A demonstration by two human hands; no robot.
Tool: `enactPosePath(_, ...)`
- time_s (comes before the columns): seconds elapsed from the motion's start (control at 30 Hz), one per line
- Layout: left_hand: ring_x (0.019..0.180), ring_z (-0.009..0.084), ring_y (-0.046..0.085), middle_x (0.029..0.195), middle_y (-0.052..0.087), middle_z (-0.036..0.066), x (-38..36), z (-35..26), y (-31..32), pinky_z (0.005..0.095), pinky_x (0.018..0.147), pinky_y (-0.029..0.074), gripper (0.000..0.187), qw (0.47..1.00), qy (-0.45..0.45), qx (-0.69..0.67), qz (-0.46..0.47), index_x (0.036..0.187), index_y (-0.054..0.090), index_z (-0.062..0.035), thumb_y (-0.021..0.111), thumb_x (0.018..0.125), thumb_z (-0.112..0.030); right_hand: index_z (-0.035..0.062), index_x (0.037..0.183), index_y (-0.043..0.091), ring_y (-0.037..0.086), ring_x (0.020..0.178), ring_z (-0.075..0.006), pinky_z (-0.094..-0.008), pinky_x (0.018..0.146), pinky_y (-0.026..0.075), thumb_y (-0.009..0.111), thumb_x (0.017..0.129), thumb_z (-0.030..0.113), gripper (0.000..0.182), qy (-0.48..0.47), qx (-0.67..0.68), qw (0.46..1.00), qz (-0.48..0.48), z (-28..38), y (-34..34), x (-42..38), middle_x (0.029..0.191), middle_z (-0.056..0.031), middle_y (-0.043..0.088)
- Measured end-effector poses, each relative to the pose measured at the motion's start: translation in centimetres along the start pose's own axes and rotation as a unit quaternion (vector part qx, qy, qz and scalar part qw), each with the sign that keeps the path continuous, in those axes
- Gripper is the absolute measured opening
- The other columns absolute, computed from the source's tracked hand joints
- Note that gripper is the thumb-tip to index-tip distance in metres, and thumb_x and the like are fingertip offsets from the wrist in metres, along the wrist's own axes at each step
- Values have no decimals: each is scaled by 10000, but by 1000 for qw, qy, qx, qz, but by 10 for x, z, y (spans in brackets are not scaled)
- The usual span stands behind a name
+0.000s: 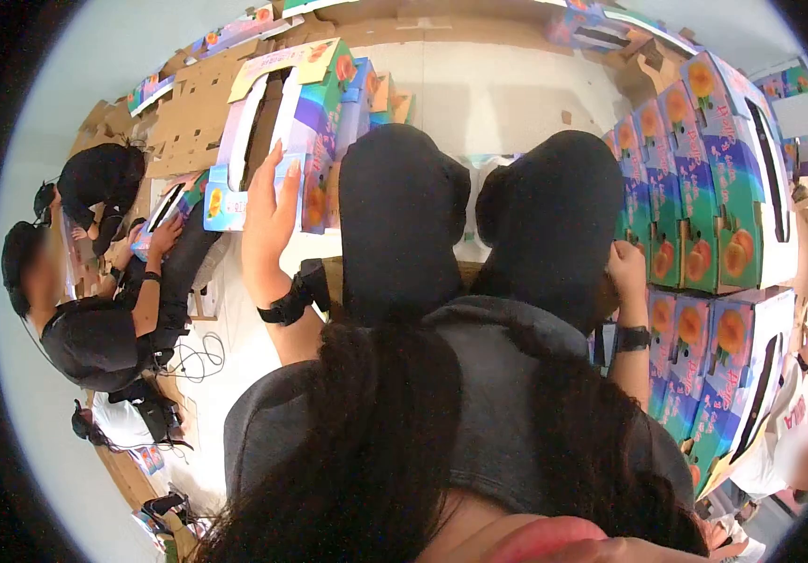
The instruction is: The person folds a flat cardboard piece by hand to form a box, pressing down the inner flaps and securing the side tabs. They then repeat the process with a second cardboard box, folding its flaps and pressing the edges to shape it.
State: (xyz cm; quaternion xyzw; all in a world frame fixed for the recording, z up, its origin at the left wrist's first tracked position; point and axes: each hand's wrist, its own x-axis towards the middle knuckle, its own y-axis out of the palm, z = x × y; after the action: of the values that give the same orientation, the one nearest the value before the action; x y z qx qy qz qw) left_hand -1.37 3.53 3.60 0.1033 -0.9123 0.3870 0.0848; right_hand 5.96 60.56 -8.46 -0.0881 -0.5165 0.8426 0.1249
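My left hand is open, its fingers stretched upward against the near end of a printed peach carton. A long dark opening runs along that carton's white side, and more cartons stand just beyond it. Beside my right knee, my right hand is closed with the fingers curled in. Whatever it may hold is hidden. Close to that hand rises a stack of peach cartons, packed side by side in two layers.
My bent knees fill the middle. At left, a seated person handles another carton; a second person bends over behind. Flat brown cardboard stands at upper left. A looped cable lies on the floor. Another person is at lower right.
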Motion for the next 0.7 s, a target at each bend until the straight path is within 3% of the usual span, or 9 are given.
enactPosePath(0.07, 1377, 424, 461, 1452, 504, 296, 1, 15, 3, 466, 1147, 347, 624, 999, -24, 2, 23, 1488, 466, -34, 596, 1002, -404, 5, 796, 679, 653, 749, -431, -489, 672, 493, 608, 961, 422, 453, 1, 4, 1000, 2, 1, 0, -1, 771, -236, 658)
enactPosePath(0.17, 1427, 469, 374, 1495, 442, 318, -5, 34, 10, 510, 1171, 301, 708, 991, -27, 127, 36, 1521, 426, -60, 641, 963, -439, 1, 801, 678, 667, 769, -424, -485, 671, 496, 624, 952, 388, 419, 43, 24, 997, 57, 7, -5, -1, 803, -233, 669)
enactPosePath(0.2, 1474, 488, 276, 1552, 365, 316, -5, 41, 11, 546, 1192, 243, 813, 989, -40, 136, 44, 1561, 365, -94, 674, 922, -492, 3, 806, 682, 665, 766, -422, -480, 672, 499, 636, 939, 373, 396, 15, 4, 997, 71, 10, -9, -1, 804, -230, 670)
enactPosePath(0.33, 1512, 450, 216, 1607, 294, 278, -8, 60, 11, 568, 1211, 169, 907, 973, -96, 207, 44, 1595, 297, -129, 686, 891, -547, 20, 842, 703, 655, 750, -408, -462, 684, 512, 673, 889, 319, 304, -88, -66, 981, 159, 18, -33, 31, 804, -221, 668)
enactPosePath(0.43, 1460, 475, 306, 1546, 354, 334, -8, 72, 12, 526, 1188, 258, 881, 965, -82, 245, 48, 1561, 346, -61, 718, 893, -498, 26, 886, 709, 648, 732, -380, -449, 696, 521, 692, 855, 297, 273, -104, -113, 969, 195, 39, -52, 105, 792, -209, 664)
enactPosePath(0.53, 1467, 465, 304, 1559, 352, 315, -3, 80, 18, 583, 1178, 235, 942, 962, -90, 254, 51, 1567, 341, -77, 745, 852, -537, 7, 884, 681, 661, 740, -341, -448, 680, 518, 693, 874, 342, 336, -177, -117, 970, 117, 144, -95, 184, 798, -198, 668)
enactPosePath(0.57, 1470, 462, 301, 1564, 352, 308, -2, 81, 20, 598, 1177, 226, 956, 960, -91, 259, 50, 1570, 339, -86, 751, 841, -548, 8, 930, 681, 662, 757, -344, -453, 684, 518, 680, 893, 381, 375, -241, -117, 951, 153, 158, -98, 239, 812, -201, 667)
enactPosePath(0.6, 1488, 441, 279, 1582, 356, 265, 1, 76, 22, 661, 1166, 167, 1005, 959, -117, 253, 45, 1583, 320, -124, 764, 806, -581, -4, 951, 670, 659, 770, -361, -458, 696, 517, 663, 902, 407, 414, -335, -177, 925, 35, 202, -103, 260, 825, -192, 674)
enactPosePath(0.7, 1503, 414, 263, 1599, 354, 218, 7, 73, 28, 695, 1158, 106, 1050, 960, -139, 240, 32, 1596, 296, -155, 771, 778, -610, 18, 1084, 687, 697, 807, -255, -422, 687, 540, 635, 905, 473, 492, -334, -92, 922, 176, 327, -71, 325, 934, -142, 736)
